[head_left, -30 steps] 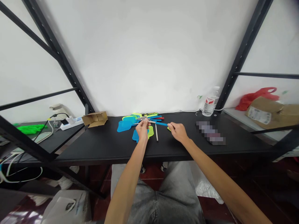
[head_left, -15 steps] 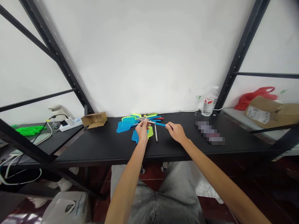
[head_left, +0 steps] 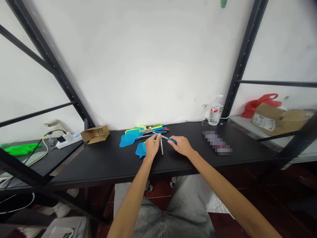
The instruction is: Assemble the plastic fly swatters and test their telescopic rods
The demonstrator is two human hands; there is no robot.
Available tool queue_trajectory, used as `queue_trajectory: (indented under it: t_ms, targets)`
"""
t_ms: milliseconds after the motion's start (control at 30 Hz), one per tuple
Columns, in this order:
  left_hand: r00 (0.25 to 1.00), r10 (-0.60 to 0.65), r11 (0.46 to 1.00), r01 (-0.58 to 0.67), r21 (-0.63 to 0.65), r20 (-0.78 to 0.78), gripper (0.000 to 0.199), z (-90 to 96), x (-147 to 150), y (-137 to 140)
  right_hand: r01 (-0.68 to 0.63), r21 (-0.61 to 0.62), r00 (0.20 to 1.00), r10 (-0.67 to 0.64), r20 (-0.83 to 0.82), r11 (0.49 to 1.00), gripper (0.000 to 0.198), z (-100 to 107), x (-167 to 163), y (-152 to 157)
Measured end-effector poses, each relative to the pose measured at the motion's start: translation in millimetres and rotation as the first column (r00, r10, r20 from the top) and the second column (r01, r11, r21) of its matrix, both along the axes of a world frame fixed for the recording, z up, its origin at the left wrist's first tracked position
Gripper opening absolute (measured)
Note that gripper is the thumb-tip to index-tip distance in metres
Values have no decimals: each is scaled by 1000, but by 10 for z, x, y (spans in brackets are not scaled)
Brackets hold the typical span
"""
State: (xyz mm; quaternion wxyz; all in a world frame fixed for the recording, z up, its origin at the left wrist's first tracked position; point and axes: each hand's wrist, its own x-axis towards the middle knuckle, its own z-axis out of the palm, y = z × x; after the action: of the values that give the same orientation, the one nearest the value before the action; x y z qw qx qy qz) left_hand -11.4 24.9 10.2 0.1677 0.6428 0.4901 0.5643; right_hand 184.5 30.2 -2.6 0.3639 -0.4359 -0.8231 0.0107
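My right hand (head_left: 182, 145) is closed on the blue handle (head_left: 172, 140) of a thin metal rod (head_left: 163, 137). The fingers of my left hand (head_left: 152, 147) pinch that rod near its other end. Beside the left hand lies a blue perforated fly swatter head (head_left: 140, 150), partly covered by the hand. A loose silver tube (head_left: 162, 148) rests on the table between my hands. Just behind them is a pile of fly swatters, with a blue head (head_left: 127, 138), yellow-green heads (head_left: 140, 128) and handles pointing right.
An open cardboard box (head_left: 95, 135) stands at the left on the black table (head_left: 99, 162). To the right are a water bottle (head_left: 215, 111) and a blurred-out object (head_left: 217, 143). Black metal posts (head_left: 239, 62) frame both sides, and a white wall rises behind.
My right hand has come closer to my left hand along the rod. The left hand has lowered slightly, covering the yellow-green swatter head. The view has shifted a little.
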Motion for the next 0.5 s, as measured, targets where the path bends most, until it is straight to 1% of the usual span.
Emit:
queue_trajectory:
  t_ms: [67,100,167,233,300,333,367,433,500]
  targets:
    - [985,8,1000,-7,8,-172,35,29,-55,-12,-1,5,1000,1,-9,1000,31,5,0,-1]
    - [963,15,1000,-14,5,-271,34,38,-99,-20,-2,6,1000,2,-13,1000,30,7,0,0]
    - [884,56,997,-73,-20,-463,40,32,-220,-41,0,5,1000,0,-18,1000,31,8,-1,3]
    - [787,127,978,-200,-54,-604,57,-15,-378,-71,8,4,1000,-8,-20,1000,31,5,-1,9]
    - [698,165,944,-317,-95,-697,80,-93,-546,-103,18,6,1000,-18,-16,1000,31,-1,-1,16]
    - [670,162,921,-367,-133,-724,90,-137,-621,-116,22,7,1000,-21,-13,1000,31,-4,-1,18]
    - [658,149,898,-402,-177,-738,96,-178,-685,-126,24,8,1000,-24,-10,1000,31,-7,0,20]
    - [650,114,881,-416,-227,-751,96,-242,-768,-141,24,13,1000,-24,-4,1000,31,-13,0,21]
    - [648,98,883,-406,-234,-756,90,-272,-793,-151,18,20,1000,-18,1,1000,32,-20,-1,19]
